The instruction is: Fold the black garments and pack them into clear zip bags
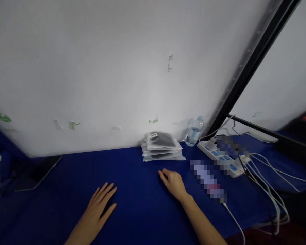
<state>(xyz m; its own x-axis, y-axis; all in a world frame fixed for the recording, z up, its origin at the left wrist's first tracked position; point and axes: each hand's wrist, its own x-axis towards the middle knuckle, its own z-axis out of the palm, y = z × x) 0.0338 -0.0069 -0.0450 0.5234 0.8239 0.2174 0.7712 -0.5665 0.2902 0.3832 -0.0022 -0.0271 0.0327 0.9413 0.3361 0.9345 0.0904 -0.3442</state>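
While the left hand (94, 211) lies wide-spread on the table (137, 207), the right hand (174, 184) is loosely curled, contents hidden, can't tell | bags (163, 146): stacked by the wall (104, 85), just beyond the right hand, untouched | bottle (194, 132): right of bags

The one view comes from a camera worn on the person's head, on the near side of the stack of bags (163, 143) and higher than it, facing forward and down across the tabletop (135, 200). It sits near the stack yet sees widely, taking in the wall (97, 68) behind it, the dark flat device (46, 168) well to its left and the black post (258, 56) to its right.
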